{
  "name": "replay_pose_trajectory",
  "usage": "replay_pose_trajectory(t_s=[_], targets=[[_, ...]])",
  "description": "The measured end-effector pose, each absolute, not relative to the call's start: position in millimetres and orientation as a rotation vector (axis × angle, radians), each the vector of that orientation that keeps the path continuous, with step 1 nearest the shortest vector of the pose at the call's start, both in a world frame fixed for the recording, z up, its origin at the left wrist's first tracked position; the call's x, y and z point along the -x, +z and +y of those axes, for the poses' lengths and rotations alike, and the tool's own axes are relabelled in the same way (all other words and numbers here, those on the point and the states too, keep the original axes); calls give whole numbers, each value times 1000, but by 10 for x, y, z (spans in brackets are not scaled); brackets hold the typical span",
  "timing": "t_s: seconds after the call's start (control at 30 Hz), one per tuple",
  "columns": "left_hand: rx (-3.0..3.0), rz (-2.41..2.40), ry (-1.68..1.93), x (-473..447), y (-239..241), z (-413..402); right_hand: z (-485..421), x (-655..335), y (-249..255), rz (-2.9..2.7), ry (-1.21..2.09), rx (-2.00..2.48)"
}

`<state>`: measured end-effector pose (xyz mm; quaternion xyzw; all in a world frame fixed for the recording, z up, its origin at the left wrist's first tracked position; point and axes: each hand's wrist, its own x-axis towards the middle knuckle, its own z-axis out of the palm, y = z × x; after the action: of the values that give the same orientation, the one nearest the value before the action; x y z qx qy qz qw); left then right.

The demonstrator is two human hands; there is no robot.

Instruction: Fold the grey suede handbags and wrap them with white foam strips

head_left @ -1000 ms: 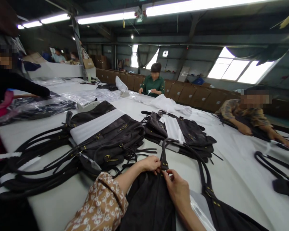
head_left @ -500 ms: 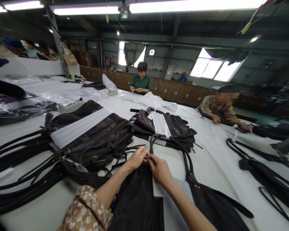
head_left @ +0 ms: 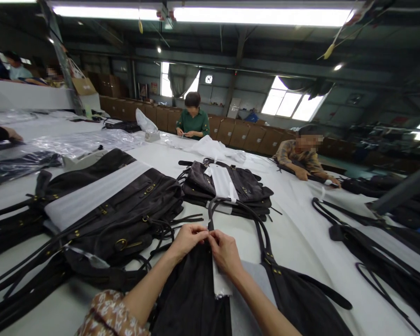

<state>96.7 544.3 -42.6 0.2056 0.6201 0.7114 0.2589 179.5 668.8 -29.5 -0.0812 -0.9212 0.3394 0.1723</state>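
A black handbag (head_left: 187, 294) lies right in front of me, its looped handle (head_left: 264, 233) arching away over the table. My left hand (head_left: 189, 240) and my right hand (head_left: 224, 252) meet at the near foot of that handle, fingertips pinched together. What sits between the fingers is too small and covered to make out. Below my right hand hangs a white tag (head_left: 221, 283), apparently in a clear sleeve. A pale wrapping sheet (head_left: 245, 305) runs over the bag beneath my right forearm.
Stacked black bags with white bands lie left (head_left: 115, 200) and ahead (head_left: 243, 182). More bags (head_left: 374, 252) lie right. Clear plastic (head_left: 87, 142) covers part of the white table (head_left: 301, 261). Co-workers sit across (head_left: 194, 123) and far right (head_left: 299, 154); another's hand (head_left: 14, 134) shows left.
My view has turned slightly right, so the scene sits further left. Both hands stay pinched at the handle; the white tag now hangs in fuller view. The co-worker's arm at left has drawn back.
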Motion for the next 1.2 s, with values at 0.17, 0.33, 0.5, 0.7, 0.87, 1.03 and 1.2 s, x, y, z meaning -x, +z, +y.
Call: replay_pose_trajectory(t_s=[0.17, 0.33, 0.5, 0.7, 0.87, 1.03, 1.2], targets=[[-539, 1723, 1894, -938, -538, 5524, 6678, -1822, -348, -2613, 952, 258], [-491, 1784, 1877, -916, -636, 5536, 6657, -1827, -369, -2545, 989, 294], [-485, 1797, 1874, -931, -645, 5537, 6633, -1830, -346, -2470, 1055, 381], [-464, 1664, 1931, -971, -514, 5478, 6653, -1830, -305, -2447, 1151, 503], [-518, 1450, 1969, -963, -358, 5412, 6724, -1769, -318, -2463, 1252, 515], [-484, 1211, 2013, -955, -336, 5390, 6772, -1872, -178, -2281, 1901, 444], [-358, 995, 2104, -970, -416, 5377, 6714, -2089, -17, -2021, 2491, 282]])
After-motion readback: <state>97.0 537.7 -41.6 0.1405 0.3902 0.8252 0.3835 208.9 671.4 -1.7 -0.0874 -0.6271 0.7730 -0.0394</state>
